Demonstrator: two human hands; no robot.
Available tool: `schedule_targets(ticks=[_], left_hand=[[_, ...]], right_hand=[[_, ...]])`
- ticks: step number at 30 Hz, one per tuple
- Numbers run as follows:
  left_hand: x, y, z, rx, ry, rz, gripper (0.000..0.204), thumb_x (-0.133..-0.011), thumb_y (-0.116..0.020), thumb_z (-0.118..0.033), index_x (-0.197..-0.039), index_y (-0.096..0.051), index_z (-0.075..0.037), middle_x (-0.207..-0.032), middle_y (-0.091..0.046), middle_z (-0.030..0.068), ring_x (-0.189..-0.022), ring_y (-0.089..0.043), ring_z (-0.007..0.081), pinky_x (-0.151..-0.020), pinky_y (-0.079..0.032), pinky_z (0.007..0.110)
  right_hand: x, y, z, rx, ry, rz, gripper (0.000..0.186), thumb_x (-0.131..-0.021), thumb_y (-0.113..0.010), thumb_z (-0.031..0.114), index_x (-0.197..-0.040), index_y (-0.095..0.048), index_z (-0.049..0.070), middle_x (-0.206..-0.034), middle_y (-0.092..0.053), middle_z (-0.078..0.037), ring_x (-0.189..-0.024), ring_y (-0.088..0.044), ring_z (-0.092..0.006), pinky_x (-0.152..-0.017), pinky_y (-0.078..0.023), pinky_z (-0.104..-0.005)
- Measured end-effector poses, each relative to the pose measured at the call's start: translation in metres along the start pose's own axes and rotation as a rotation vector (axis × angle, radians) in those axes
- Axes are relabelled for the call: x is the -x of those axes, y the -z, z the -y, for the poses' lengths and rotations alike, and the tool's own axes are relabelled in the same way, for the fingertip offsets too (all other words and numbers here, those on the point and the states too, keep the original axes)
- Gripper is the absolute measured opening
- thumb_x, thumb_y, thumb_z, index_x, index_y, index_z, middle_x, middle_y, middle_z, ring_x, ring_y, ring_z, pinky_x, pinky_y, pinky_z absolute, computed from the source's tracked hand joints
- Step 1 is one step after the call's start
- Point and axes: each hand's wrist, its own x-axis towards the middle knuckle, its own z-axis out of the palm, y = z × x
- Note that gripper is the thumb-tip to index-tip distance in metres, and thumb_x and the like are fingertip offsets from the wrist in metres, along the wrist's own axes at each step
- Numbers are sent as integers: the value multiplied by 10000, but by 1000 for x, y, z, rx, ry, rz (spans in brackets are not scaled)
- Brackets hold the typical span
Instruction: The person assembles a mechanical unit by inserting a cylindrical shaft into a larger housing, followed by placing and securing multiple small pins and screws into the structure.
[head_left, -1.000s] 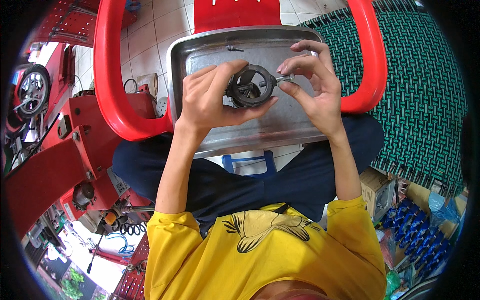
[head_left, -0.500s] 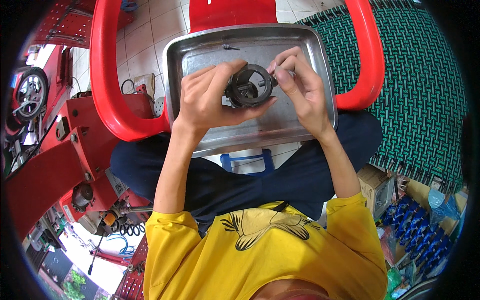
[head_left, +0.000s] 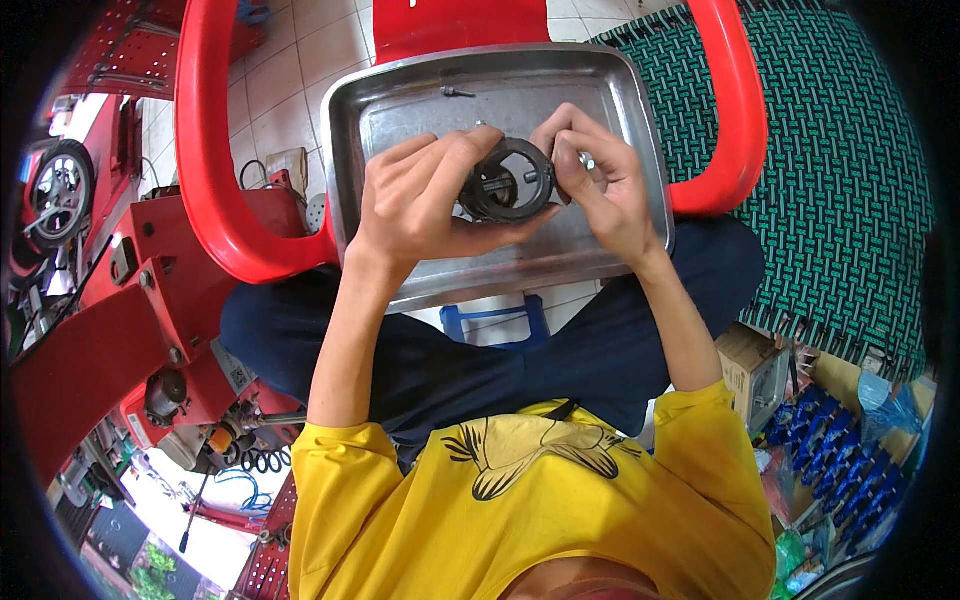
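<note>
A ring-shaped part [head_left: 507, 180] is held between the left hand [head_left: 415, 205] and right hand [head_left: 600, 180] above a metal tray [head_left: 400, 110], in which a bolt [head_left: 458, 92] lies behind them.

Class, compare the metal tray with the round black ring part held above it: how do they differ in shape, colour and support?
The metal tray is a shiny silver rectangle with rounded corners; the round black ring part is dark and circular. The tray rests on the red chair; the ring is held up between the left hand and the right hand. The tray is far larger. Both look metallic.
</note>
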Motion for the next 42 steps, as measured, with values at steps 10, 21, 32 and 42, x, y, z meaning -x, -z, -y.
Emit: schedule_targets(ticks=[10, 21, 32, 42], left_hand=[[-4, -5, 2, 27, -33, -97, 492, -669, -908, -334, -958, -679, -8, -765, -708, 60, -591, -693, 179, -560, -547, 262], [-4, -6, 2, 23, -43, -98, 497, -662, -912, -341, -948, -676, -10, -762, -700, 59, -591, -691, 188, -555, -545, 261], [-1, -2, -1, 6, -1, -38, 564, -633, -941, -330, -1000, -688, 15, -824, -725, 81, -698, -728, 186, -644, -580, 274], [-1, -3, -2, -3, 17, 4, 590, -627, -954, -310, -1025, -687, 34, -861, -738, 98, -757, -749, 196, -690, -601, 288]], right_hand=[[-1, -14, 1, -276, 51, -97, 188, -1018, -577, 191, -919, -521, 41, -1065, -475, -55, -1044, -470, -140, -950, -351, -275], [3, -9, 6, -209, -126, -99, 223, -1025, -600, 238, -908, -557, 53, -997, -481, -18, -890, -449, -104, -764, -369, -251], [-2, -14, -1, -284, -17, -143, 242, -1036, -588, 268, -973, -549, 38, -1044, -457, -35, -926, -480, -99, -803, -393, -248], [1, -14, 0, -241, -9, -182, 236, -1018, -621, 211, -876, -544, 39, -1011, -429, -21, -931, -455, -93, -833, -379, -240]])
